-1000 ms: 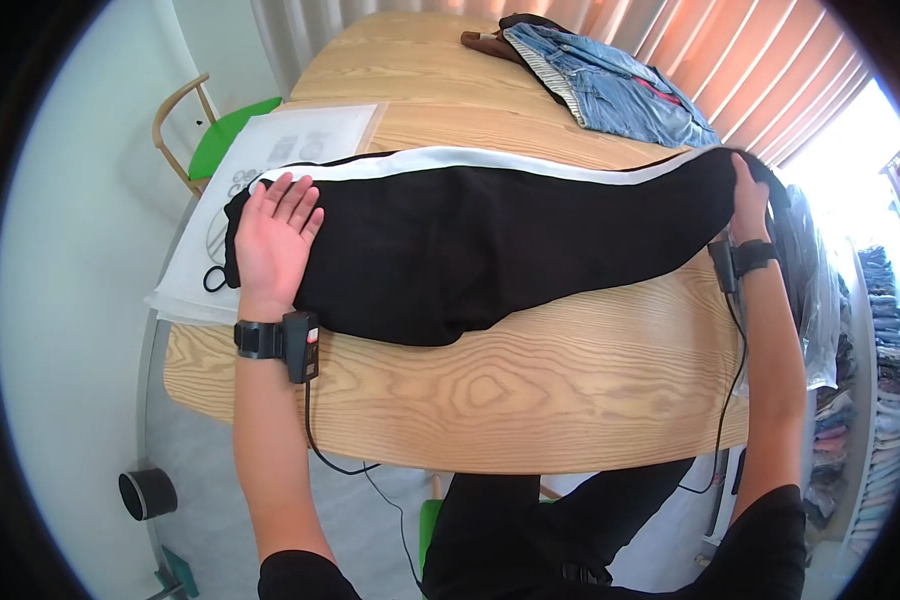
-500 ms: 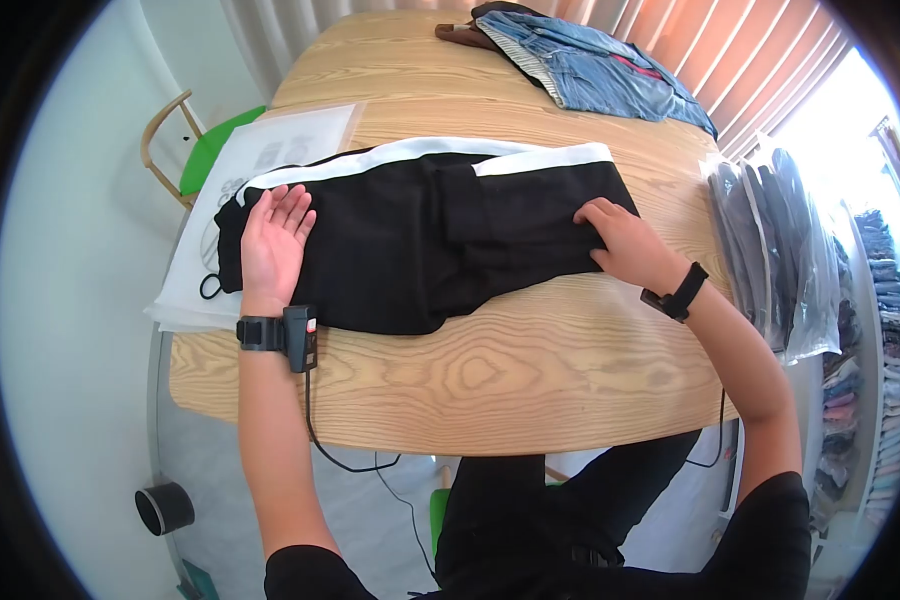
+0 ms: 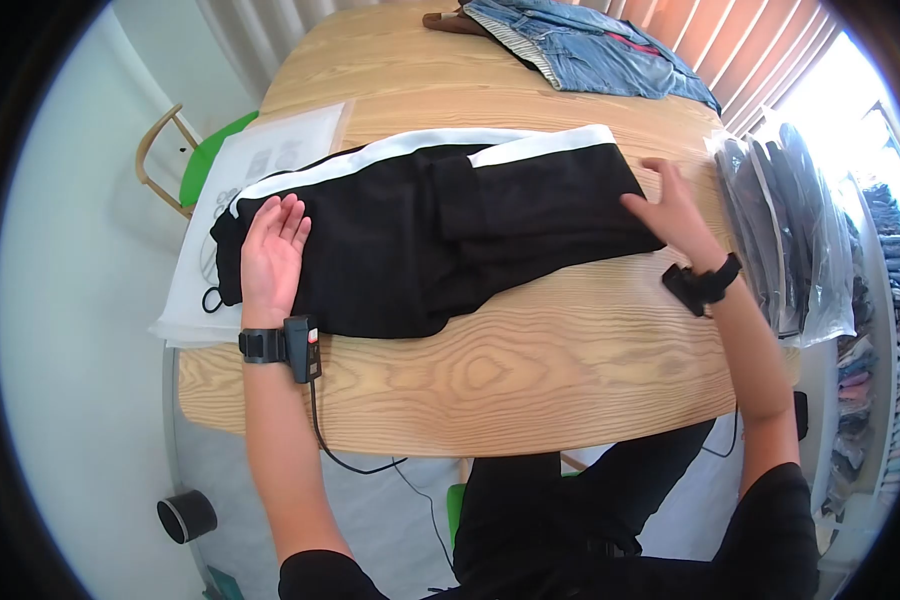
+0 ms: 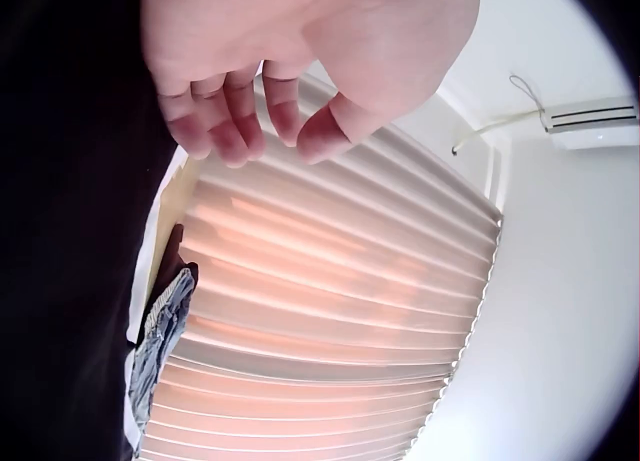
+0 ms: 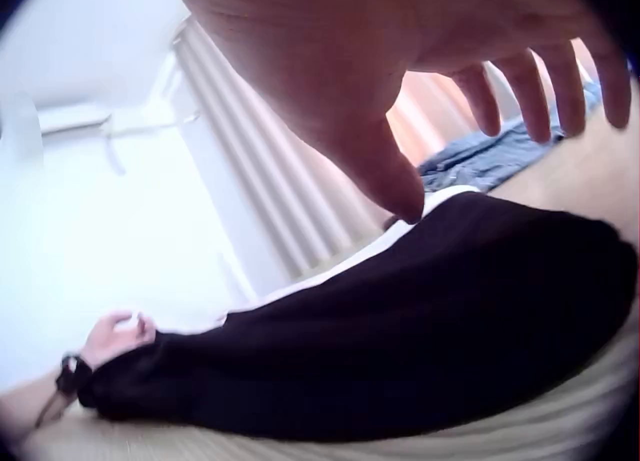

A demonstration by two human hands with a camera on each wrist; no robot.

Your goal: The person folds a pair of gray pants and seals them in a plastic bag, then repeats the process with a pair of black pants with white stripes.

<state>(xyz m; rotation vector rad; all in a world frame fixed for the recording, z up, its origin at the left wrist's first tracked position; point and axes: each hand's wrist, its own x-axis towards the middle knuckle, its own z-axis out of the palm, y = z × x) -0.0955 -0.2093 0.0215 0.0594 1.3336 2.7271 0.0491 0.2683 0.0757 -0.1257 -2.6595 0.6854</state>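
Black pants (image 3: 370, 235) with a white side stripe lie across the table, the lower legs folded back over toward the middle. My left hand (image 3: 273, 250) rests palm up on the waistband end at the left, its fingers relaxed and slightly bent. A dark drawstring loop pokes out beside it. Off the folded end at the right, my right hand (image 3: 676, 208) is spread with thumb and fingers apart, holding nothing. In the right wrist view, the thumb (image 5: 398, 186) overlaps the white stripe while the black cloth (image 5: 400, 331) stretches away below.
A printed plastic bag (image 3: 195, 290) lies under the waistband end. Bagged dark garments (image 3: 785, 230) stand stacked at the right edge. Blue denim clothing (image 3: 590, 50) lies at the far side of the wooden table (image 3: 450, 385). A green chair (image 3: 205, 165) stands at the left.
The right hand has brought the leg ends from the far right back over the pants, then let go and moved off to the right. The left hand stays on the waistband end.
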